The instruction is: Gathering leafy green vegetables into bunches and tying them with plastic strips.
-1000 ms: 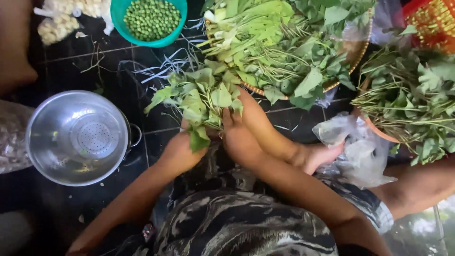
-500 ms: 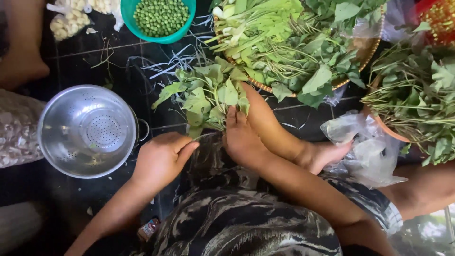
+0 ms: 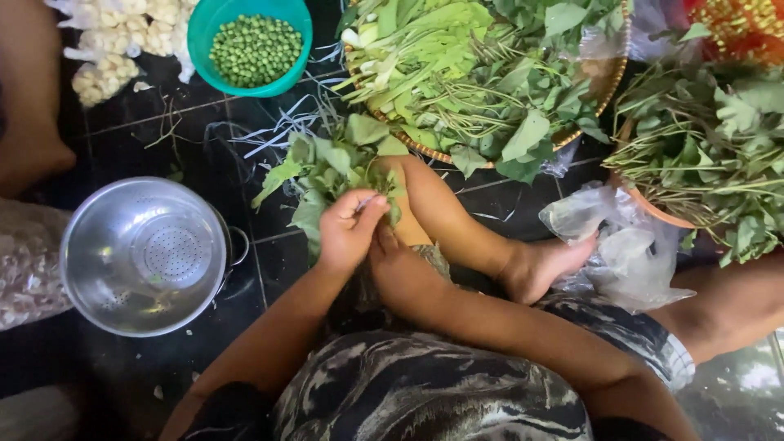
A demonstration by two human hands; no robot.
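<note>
My left hand (image 3: 349,230) pinches a leaf on a bunch of leafy green stems (image 3: 328,173) just above my lap. Below and to its right, my right hand (image 3: 398,265) grips the base of the same bunch. The bunch fans out upward over the dark tiled floor (image 3: 163,155). My bare foot (image 3: 543,263) lies to the right of both hands. A steel colander (image 3: 147,255) stands empty at the left, a hand's width from my left forearm.
A woven tray (image 3: 482,73) heaped with greens lies at the top centre and a second basket of greens (image 3: 710,155) at the right. A teal bowl of green peas (image 3: 249,47), white garlic (image 3: 122,41) and a crumpled plastic bag (image 3: 621,245) lie around them.
My left hand has risen from beside the colander onto the bunch and closed on a leaf. The right hand kept hold of the stems. The view shifted down slightly.
</note>
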